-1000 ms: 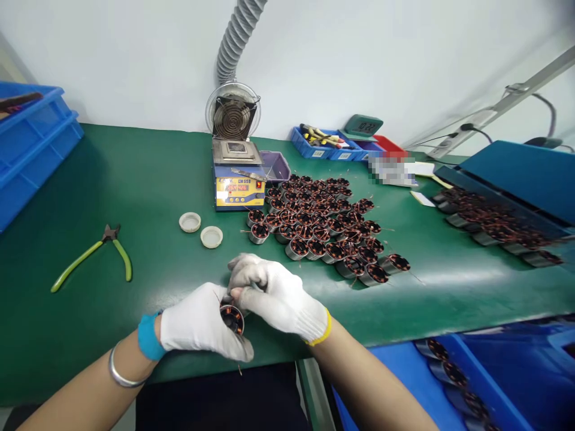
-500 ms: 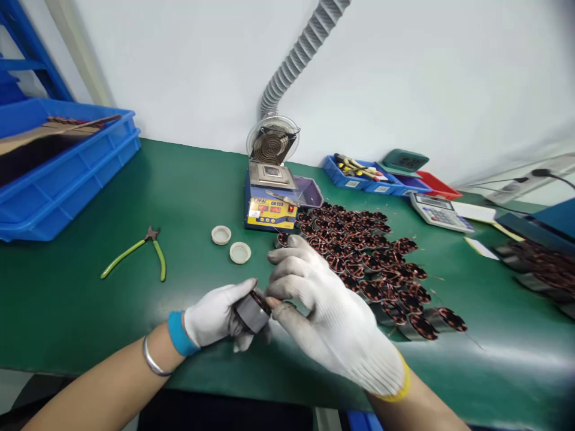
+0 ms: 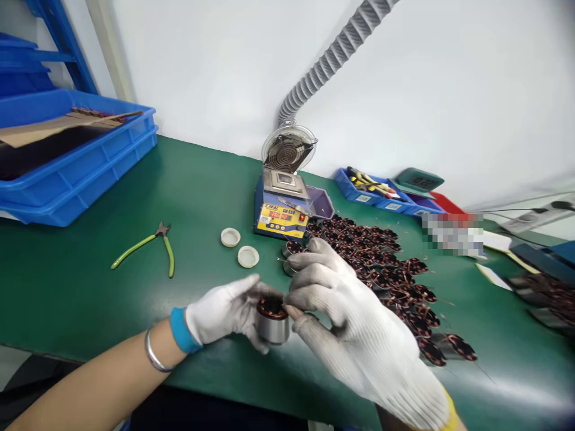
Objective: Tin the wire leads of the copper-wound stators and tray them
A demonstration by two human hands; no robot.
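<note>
My left hand (image 3: 233,311), in a white glove with a blue cuff, grips a motor stator (image 3: 273,328) from its left side. The stator is a short silvery cylinder with copper windings inside, and its open top faces up. At its right rim, my gloved right hand (image 3: 345,317) has thumb and forefinger pinched together. Whatever lies between those fingertips is too small to make out. Behind and beside my right hand stand many more wound stators (image 3: 381,278) in a cluster, partly hidden by the glove.
Green-handled cutting pliers (image 3: 168,248) lie on the green table, left of two small white dishes (image 3: 248,257). A solder pot (image 3: 282,206) with a lit display stands behind them. A large blue crate (image 3: 112,158) is at left. Small blue bins (image 3: 359,191) hold tools at the back.
The stator has turned from tilted to nearly upright, its windings now facing up. Both hands stay close around it. The camera view has shifted, so the table items appear farther right.
</note>
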